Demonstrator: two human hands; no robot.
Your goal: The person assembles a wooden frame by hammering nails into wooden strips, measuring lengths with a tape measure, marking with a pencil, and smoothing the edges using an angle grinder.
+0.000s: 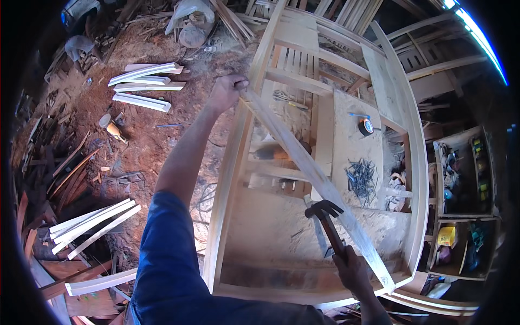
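Note:
A claw hammer (329, 219) with a dark head and wooden handle is in my right hand (353, 273), fingers wrapped round the handle's lower end. Its head hangs beside a long pale wooden strip (311, 168). That strip lies diagonally across a large wooden frame (230, 179), from the frame's left side to its near right corner. My left hand (225, 93) is closed at the far left end of the strip, over the frame's left rail. Inside the frame, a pile of nails (361, 181) rests on a board, close to a roll of tape (366, 127).
Cut wooden pieces lie on the dirt floor in a far stack (146, 86) and a near stack (95, 225). An orange-handled tool (112, 129) lies left of my arm. Open wooden compartments (465, 249) stand at the right. Another person (80, 46) is at the far left.

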